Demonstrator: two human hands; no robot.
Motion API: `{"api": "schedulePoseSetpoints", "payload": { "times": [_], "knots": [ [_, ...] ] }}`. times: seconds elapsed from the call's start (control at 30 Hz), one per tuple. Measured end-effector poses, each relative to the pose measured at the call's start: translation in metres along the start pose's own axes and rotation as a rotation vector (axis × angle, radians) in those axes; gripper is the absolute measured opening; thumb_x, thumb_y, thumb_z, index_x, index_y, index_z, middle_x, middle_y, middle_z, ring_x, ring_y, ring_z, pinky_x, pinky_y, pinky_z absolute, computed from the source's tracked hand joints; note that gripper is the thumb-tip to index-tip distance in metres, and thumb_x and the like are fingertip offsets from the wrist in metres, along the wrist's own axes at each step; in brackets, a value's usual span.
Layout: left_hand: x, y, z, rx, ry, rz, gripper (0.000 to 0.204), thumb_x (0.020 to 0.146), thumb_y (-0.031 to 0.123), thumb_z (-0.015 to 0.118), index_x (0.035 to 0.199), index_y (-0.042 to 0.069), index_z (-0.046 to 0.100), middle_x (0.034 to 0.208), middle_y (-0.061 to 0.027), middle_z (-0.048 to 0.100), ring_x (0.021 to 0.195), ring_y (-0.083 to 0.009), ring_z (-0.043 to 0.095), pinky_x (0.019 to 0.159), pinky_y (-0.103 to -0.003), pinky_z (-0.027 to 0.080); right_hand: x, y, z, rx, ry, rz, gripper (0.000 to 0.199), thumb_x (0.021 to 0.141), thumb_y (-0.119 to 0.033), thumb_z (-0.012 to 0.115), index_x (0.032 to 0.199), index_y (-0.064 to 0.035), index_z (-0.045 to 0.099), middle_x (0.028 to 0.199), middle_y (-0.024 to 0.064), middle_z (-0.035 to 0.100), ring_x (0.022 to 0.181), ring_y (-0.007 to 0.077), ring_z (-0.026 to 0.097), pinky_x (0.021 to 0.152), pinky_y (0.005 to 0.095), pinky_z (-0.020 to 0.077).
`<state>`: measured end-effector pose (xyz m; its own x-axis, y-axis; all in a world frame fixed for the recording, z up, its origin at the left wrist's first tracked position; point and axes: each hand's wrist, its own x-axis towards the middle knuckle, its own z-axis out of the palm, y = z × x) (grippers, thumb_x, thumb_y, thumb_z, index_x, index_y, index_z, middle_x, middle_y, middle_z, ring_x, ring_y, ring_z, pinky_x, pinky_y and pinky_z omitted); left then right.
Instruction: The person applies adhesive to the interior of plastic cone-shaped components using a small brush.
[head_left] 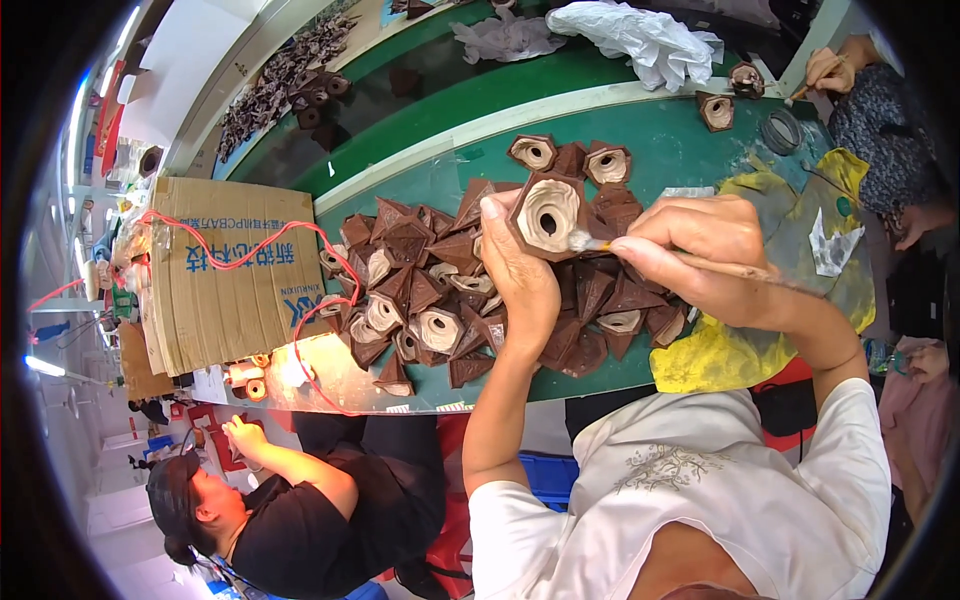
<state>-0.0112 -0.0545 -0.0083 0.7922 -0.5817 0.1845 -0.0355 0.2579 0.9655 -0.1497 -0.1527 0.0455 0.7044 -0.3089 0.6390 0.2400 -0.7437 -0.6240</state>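
My left hand (522, 285) held one brown cone-shaped piece (547, 215) up above the pile, fingers clamped around its left edge, its cream-lined hollow facing me. My right hand (700, 255) pinched a thin brush (700, 262), grip closed on the handle, the bristle tip touching the piece's lower right rim. Beneath lay a heap of like brown pieces (420, 290), too many and too overlapped to count, on the green tabletop (690, 150). Three more sat just behind the held one. A yellow cloth (720, 355) lay at the near edge, under my right wrist; open green surface remained beyond the heap.
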Motion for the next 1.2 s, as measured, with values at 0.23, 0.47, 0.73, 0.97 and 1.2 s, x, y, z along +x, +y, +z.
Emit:
{"api": "schedulePoseSetpoints", "payload": {
  "times": [0.23,0.47,0.73,0.97,1.2],
  "knots": [
    [-0.005,-0.006,0.002,-0.046,-0.004,0.024,0.051,0.103,0.040,0.023,0.095,-0.001,0.053,0.085,-0.0076,0.060,0.076,-0.0114,0.054,0.073,-0.025,0.046,0.003,0.006,-0.002,-0.173,0.006,-0.078,0.006,0.079,-0.001,0.068,0.083,0.0017,0.065,0.069,0.0070,0.061,0.057,0.0170,0.059,0.046,0.0289,0.0448],
    [-0.010,-0.008,0.004,-0.019,-0.043,0.050,0.049,0.103,0.038,0.022,0.095,0.000,0.052,0.086,-0.0060,0.057,0.079,-0.0108,0.050,0.076,-0.025,0.043,0.000,-0.003,0.016,-0.046,0.094,0.009,0.004,0.081,0.001,0.065,0.079,0.0029,0.063,0.074,0.0122,0.066,0.062,0.0192,0.064,0.054,0.0279,0.0489],
    [-0.012,-0.007,-0.004,0.101,-0.074,0.093,0.046,0.104,0.035,0.023,0.095,0.000,0.051,0.086,-0.0067,0.055,0.079,-0.0116,0.050,0.075,-0.026,0.043,0.003,-0.004,0.019,-0.032,0.093,-0.113,0.004,0.078,0.002,0.066,0.078,0.0027,0.063,0.074,0.0127,0.066,0.063,0.0212,0.065,0.054,0.0288,0.0495],
    [-0.013,-0.004,-0.002,0.205,-0.091,0.137,0.045,0.103,0.032,0.025,0.093,-0.002,0.052,0.085,-0.0092,0.056,0.080,-0.0154,0.052,0.077,-0.030,0.043,0.003,-0.003,0.016,0.012,0.006,-0.130,0.005,0.077,0.001,0.068,0.078,0.0021,0.063,0.072,0.0118,0.065,0.060,0.0216,0.065,0.052,0.0290,0.0493],
    [0.026,0.005,-0.012,0.316,-0.065,0.072,0.048,0.103,0.034,0.026,0.093,-0.002,0.056,0.082,-0.0093,0.058,0.079,-0.0147,0.053,0.075,-0.029,0.044,0.006,0.030,-0.010,-0.269,0.174,-0.083,0.008,0.082,-0.005,0.066,0.083,0.0038,0.066,0.068,0.0064,0.062,0.056,0.0132,0.058,0.049,0.0256,0.0456]
  ]
}}
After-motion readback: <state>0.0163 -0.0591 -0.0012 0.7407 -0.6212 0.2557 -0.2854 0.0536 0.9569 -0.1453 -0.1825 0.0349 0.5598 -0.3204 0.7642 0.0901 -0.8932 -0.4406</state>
